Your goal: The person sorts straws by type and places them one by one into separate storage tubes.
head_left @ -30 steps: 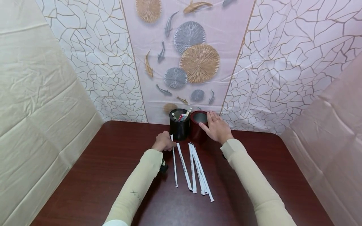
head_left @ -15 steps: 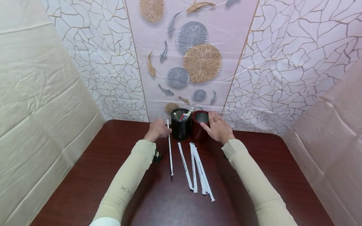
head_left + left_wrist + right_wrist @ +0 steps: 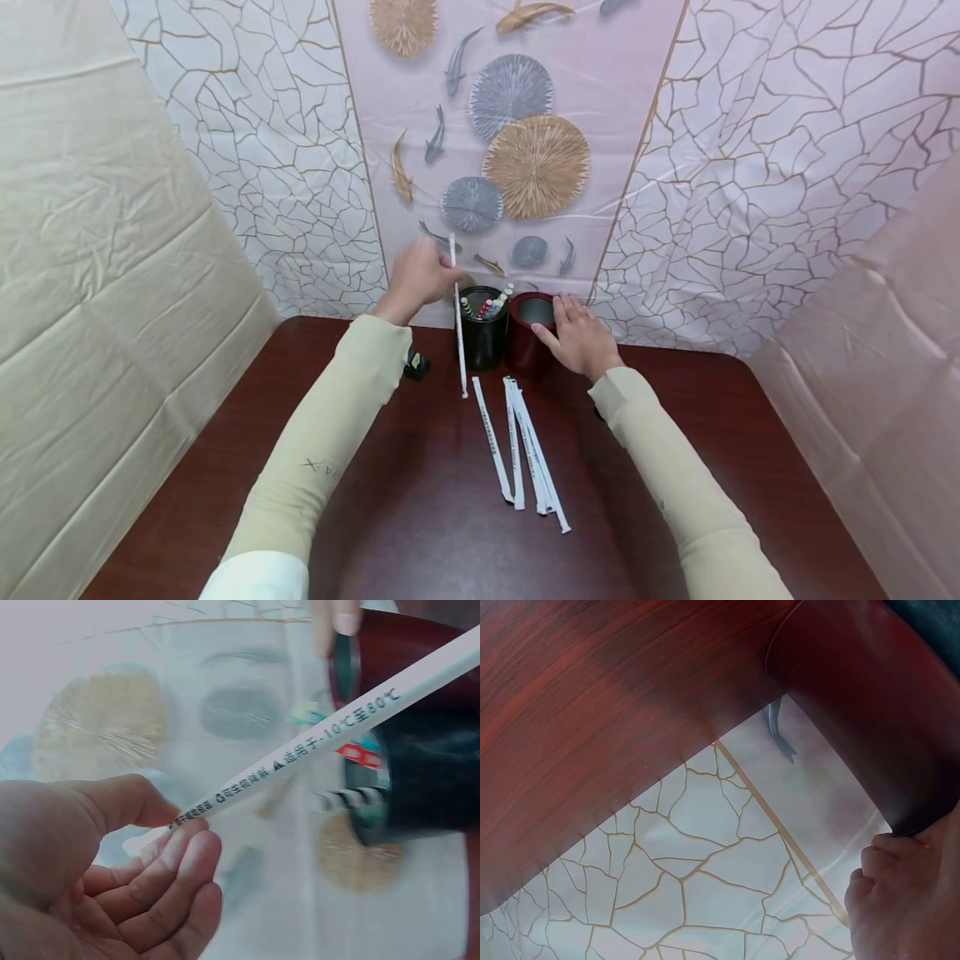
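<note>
My left hand (image 3: 420, 275) pinches a white paper-wrapped straw (image 3: 460, 333) near its upper end in the head view. The straw hangs nearly upright, just left of a black round cup (image 3: 480, 342). In the left wrist view dark print runs along the straw (image 3: 300, 746). My right hand (image 3: 581, 337) rests against the right side of the rim of a dark red round cup (image 3: 525, 350), its fingers straight and thumb spread. Several more wrapped straws (image 3: 489, 442) lie on the table in front of the cups.
Several striped and coloured sticks (image 3: 486, 308) stand inside the black cup, which is beside the red one. The dark wooden table (image 3: 360, 500) ends at a patterned cloth wall (image 3: 675, 208). Pale cloth screens (image 3: 90, 292) flank both sides.
My left hand has lifted the straw off the table and raised it beside the black cup, after moving slightly left and then up. The right hand stays at the red cup.
</note>
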Action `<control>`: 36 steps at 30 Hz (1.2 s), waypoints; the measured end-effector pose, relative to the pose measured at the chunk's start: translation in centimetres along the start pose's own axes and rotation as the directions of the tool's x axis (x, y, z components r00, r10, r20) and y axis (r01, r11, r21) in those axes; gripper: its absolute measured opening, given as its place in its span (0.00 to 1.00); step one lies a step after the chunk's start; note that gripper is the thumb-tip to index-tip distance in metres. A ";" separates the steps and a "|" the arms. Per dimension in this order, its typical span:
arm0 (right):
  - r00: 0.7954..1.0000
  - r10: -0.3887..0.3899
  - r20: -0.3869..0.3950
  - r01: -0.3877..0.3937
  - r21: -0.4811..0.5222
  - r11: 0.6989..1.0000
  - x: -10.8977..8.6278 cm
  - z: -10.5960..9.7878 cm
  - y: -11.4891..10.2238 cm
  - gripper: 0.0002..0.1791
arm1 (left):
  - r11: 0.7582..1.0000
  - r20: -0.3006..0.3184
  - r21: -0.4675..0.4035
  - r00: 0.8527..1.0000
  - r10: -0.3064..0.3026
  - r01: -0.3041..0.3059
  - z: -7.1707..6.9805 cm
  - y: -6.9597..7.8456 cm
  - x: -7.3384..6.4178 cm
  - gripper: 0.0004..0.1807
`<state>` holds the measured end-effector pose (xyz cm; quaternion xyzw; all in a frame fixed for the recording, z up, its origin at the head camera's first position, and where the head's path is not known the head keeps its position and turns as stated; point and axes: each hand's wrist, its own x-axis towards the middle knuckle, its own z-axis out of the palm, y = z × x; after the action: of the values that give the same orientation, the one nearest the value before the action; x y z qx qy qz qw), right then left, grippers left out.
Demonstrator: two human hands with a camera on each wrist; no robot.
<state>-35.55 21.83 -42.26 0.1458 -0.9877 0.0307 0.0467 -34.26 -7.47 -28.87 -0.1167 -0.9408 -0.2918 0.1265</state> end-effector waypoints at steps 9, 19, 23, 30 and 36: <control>1.000 0.006 -0.004 -0.006 -0.008 1.000 0.0 0.0 0.0 0.50 | 0.997 -0.165 -0.053 0.985 0.054 -0.064 -2.0 4.6 2.0 0.18; 1.000 0.004 -0.020 -0.004 -0.009 1.000 0.0 0.1 -0.1 0.49 | 0.972 -0.318 -0.168 0.942 0.103 -0.163 -0.9 7.4 3.1 0.07; 1.000 0.007 -0.025 -0.007 -0.011 1.000 0.0 0.1 0.0 0.50 | 0.956 -0.350 -0.192 0.925 0.145 -0.223 0.7 7.8 3.2 0.07; 1.000 0.013 -0.025 -0.013 -0.010 1.000 -0.1 0.2 0.2 0.50 | 0.946 -0.354 -0.182 0.916 0.190 -0.267 4.3 7.2 3.2 0.08; 1.000 0.005 -0.012 -0.005 0.000 1.000 -0.1 0.1 -0.1 0.50 | 0.961 -0.304 -0.116 0.930 0.204 -0.249 7.2 5.8 2.8 0.14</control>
<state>-35.43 21.74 -42.33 0.1431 -0.9878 0.0317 0.0525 -36.38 1.75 -30.76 -0.1901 -0.8671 -0.3604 0.2864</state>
